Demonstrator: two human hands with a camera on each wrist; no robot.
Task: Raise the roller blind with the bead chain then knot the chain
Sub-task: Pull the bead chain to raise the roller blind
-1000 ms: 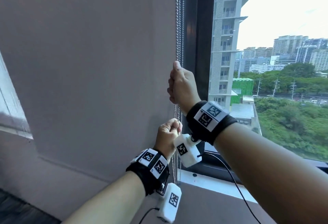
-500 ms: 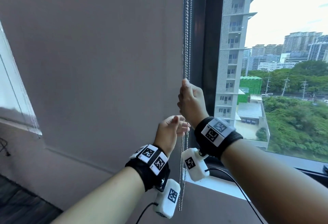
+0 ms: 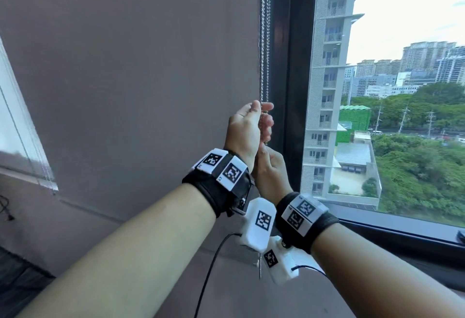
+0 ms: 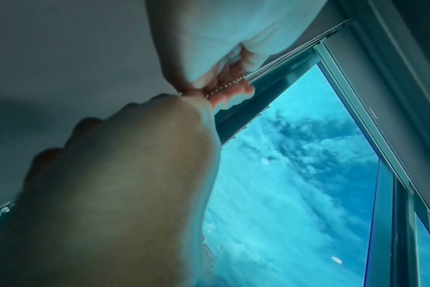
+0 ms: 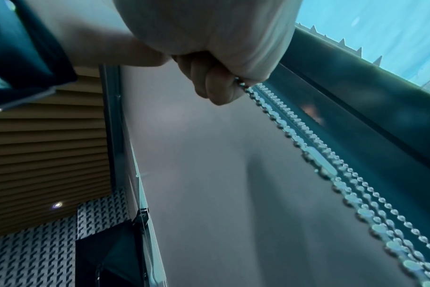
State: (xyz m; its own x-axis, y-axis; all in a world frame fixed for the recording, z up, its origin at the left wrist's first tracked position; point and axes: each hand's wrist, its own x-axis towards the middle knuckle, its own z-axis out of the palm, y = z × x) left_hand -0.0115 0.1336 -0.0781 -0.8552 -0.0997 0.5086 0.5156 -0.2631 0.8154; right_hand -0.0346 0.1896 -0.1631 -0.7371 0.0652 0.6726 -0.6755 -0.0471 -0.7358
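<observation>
The metal bead chain [image 3: 264, 41] hangs in several strands between the grey wall and the dark window frame. My left hand [image 3: 251, 124] is the upper one, with its fingers [image 4: 230, 91] curled round the chain [image 4: 224, 87]. Just below it, partly behind the left wristband, my right hand [image 3: 273, 169] pinches the chain [image 5: 295, 139] in its curled fingers [image 5: 216, 87]. The chain's loose end [image 3: 260, 265] dangles under both wrists. A grey blind with a pale bottom rail [image 4: 351, 101] sits high over the window; the glass lower down is uncovered.
The dark window frame [image 3: 289, 66] stands directly right of the chain, with the sill [image 3: 402, 227] below. A grey wall [image 3: 125, 66] fills the left. Another window with a blind edge [image 3: 37, 156] is at the far left. White wrist cameras [image 3: 259, 222] and their cables hang under my arms.
My left hand let go low down, rose past the right hand and gripped the chain higher up. The right hand came down with the chain and now sits below the left.
</observation>
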